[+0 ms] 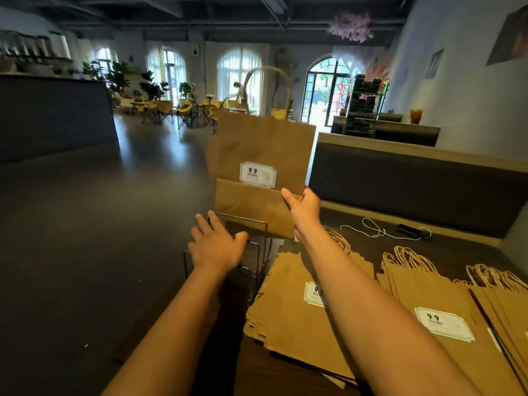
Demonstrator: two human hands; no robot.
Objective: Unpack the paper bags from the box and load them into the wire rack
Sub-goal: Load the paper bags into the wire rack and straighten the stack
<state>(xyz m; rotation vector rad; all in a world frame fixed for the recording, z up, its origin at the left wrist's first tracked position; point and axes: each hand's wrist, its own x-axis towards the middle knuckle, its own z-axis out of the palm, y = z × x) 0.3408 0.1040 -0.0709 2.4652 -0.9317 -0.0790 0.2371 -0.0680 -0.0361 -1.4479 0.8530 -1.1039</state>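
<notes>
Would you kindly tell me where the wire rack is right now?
In the head view, the wire rack stands at centre frame, left of the flat stacks of paper bags, under the open left hand.

1. I'm looking at a plain kraft-brown paper bag (263,155), no print on the paper itself.
2. Its label (258,174) is white with a green border and black "9.9" digits (smaller text too blurred to read).
3. The stacked bags (445,318) on the table are the same brown, with matching white-and-green labels.
4. Their twisted handles (405,257) are tan.
5. The wire rack (257,247) reads dark, near black.
6. A white cable (371,228) lies on the dark brown table (285,378).
7. The chairs (183,108) far back are yellow.
</notes>
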